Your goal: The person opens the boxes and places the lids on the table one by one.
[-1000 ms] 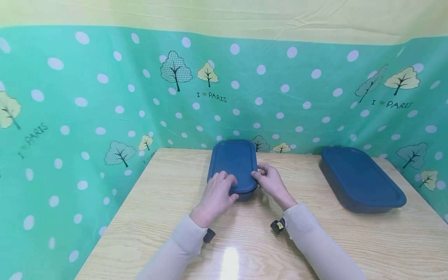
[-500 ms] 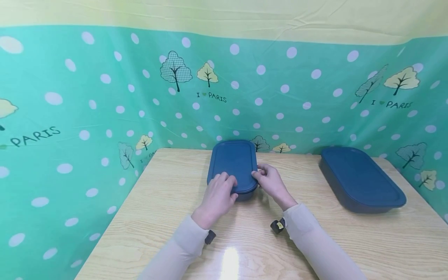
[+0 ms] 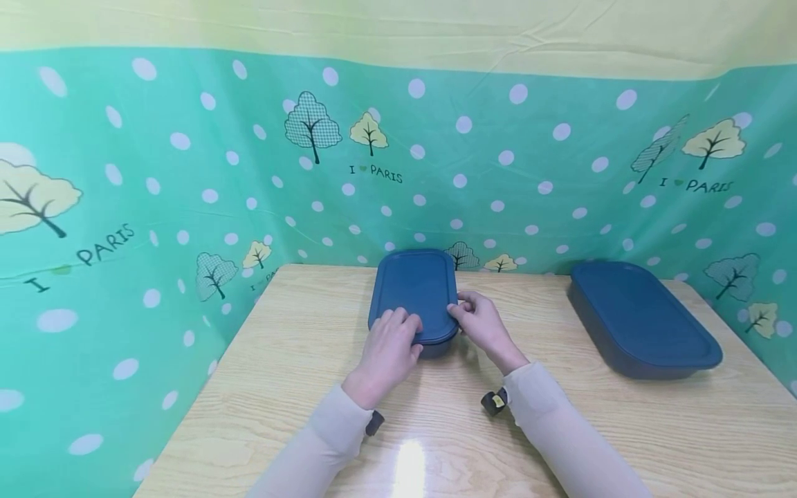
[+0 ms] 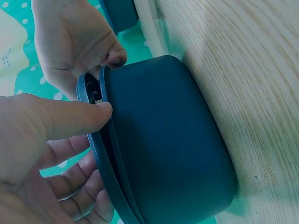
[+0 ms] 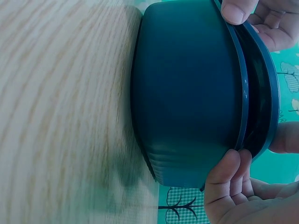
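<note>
A dark blue lidded food container (image 3: 437, 348) stands on the table, short side toward me. Its blue lid (image 3: 414, 287) is raised slightly off the rim along the near end; the right wrist view shows a dark gap between lid (image 5: 272, 88) and container body (image 5: 187, 93). My left hand (image 3: 382, 356) holds the near edge, fingers over the lid, with its thumb (image 4: 88, 116) at the rim by the gap. At the right side my right hand (image 3: 486, 328) pinches the lid's edge, thumb on top and curled fingertips (image 5: 224, 170) at the container's rim.
A larger blue container (image 3: 647, 318) with its lid on stands at the right of the wooden table (image 3: 299, 311). Behind and to the left hangs a green dotted cloth (image 3: 498, 173). Small dark devices sit at both wrists, such as the right wrist device (image 3: 494, 402).
My left hand and forearm have shifted very slightly to the right, the thumb staying at the rim. My right hand and both containers keep their places. The cloth at the left has swayed.
</note>
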{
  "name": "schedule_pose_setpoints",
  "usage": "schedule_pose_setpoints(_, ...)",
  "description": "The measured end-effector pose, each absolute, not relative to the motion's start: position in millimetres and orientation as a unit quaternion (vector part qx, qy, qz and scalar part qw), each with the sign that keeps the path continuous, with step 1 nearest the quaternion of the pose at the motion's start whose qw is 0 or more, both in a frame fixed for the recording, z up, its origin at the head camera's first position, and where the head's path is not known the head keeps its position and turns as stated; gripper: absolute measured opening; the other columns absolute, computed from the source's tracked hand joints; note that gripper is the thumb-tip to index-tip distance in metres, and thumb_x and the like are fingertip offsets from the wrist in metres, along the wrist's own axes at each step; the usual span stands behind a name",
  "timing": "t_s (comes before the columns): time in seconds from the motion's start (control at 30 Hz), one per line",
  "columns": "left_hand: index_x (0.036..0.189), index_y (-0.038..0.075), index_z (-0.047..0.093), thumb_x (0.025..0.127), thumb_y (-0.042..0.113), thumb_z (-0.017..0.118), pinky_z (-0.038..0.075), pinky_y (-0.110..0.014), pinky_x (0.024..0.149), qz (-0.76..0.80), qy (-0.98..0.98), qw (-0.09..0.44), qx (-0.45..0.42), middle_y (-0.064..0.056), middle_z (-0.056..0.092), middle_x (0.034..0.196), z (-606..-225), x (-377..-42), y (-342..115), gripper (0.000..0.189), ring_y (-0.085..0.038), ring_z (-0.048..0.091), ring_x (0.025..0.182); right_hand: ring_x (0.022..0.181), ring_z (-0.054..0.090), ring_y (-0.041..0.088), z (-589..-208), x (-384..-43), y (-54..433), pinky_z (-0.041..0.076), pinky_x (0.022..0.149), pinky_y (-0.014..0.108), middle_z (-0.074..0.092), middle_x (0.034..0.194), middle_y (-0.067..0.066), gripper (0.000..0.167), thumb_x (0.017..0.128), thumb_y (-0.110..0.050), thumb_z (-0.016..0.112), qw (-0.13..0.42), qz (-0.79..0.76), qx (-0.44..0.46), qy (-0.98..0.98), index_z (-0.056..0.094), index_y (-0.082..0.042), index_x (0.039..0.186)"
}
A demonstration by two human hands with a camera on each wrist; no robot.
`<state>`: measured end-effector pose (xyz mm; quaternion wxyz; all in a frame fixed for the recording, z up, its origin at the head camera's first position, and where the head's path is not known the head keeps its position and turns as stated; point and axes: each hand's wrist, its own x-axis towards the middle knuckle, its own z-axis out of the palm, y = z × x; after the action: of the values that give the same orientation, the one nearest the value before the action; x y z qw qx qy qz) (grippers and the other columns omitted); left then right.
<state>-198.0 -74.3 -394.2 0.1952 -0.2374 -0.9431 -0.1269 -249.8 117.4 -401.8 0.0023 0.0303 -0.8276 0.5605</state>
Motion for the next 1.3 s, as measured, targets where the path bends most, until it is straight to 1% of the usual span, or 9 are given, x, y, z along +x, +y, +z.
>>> schedule_pose_setpoints(0.27, 0.092, 0.013, 0.064, 0.075, 0.016, 0.08, 0.038, -0.028, 0.064, -0.127, -0.943, 0.196, -0.238, 0.001, 0.054, 0.086, -395.0, -197.6, -73.5, 0.023, -0.018, 0.046, 0.078, 0.072, 0.054, 0.017, -402.1, -249.8, 117.8, 0.054, 0.069, 0.042, 0.059, 0.093, 0.012, 0.047, 0.094, -0.019, 0.057, 0.004, 0.559, 0.031, -0.829, 0.047, 0.006, 0.132)
schedule_pose_setpoints(0.77, 0.092, 0.014, 0.063, 0.077, 0.016, 0.079, 0.038, -0.028, 0.064, -0.12, -0.946, 0.19, -0.234, 0.002, 0.053, 0.086, -394.6, -196.4, -72.2, 0.023, -0.018, 0.048, 0.08, 0.072, 0.054, 0.017, -401.6, -249.2, 117.6, 0.053, 0.073, 0.048, 0.059, 0.094, 0.013, 0.047, 0.094, -0.019, 0.057, -0.002, 0.563, 0.026, -0.826, 0.047, 0.005, 0.134)
schedule_pose_setpoints(1.1, 0.095, 0.016, 0.061, 0.079, 0.017, 0.078, 0.037, -0.028, 0.064, -0.114, -0.95, 0.176, -0.231, 0.002, 0.052, 0.088, -394.2, -195.9, -71.6, 0.023, -0.018, 0.047, 0.082, 0.068, 0.053, 0.016, -401.1, -249.0, 118.1, 0.053, 0.07, 0.046, 0.058, 0.091, 0.012, 0.047, 0.094, -0.019, 0.055, 0.001, 0.559, 0.028, -0.829, 0.046, 0.005, 0.134)
schedule_pose_setpoints(1.3, 0.095, 0.016, 0.061, 0.08, 0.017, 0.077, 0.037, -0.029, 0.064, -0.115, -0.951, 0.174, -0.229, 0.002, 0.052, 0.088, -393.4, -195.2, -71.3, 0.023, -0.019, 0.046, 0.082, 0.072, 0.054, 0.019, -402.7, -250.0, 118.8, 0.053, 0.073, 0.047, 0.059, 0.094, 0.013, 0.047, 0.095, -0.02, 0.054, 0.0, 0.562, 0.025, -0.827, 0.046, 0.005, 0.134)
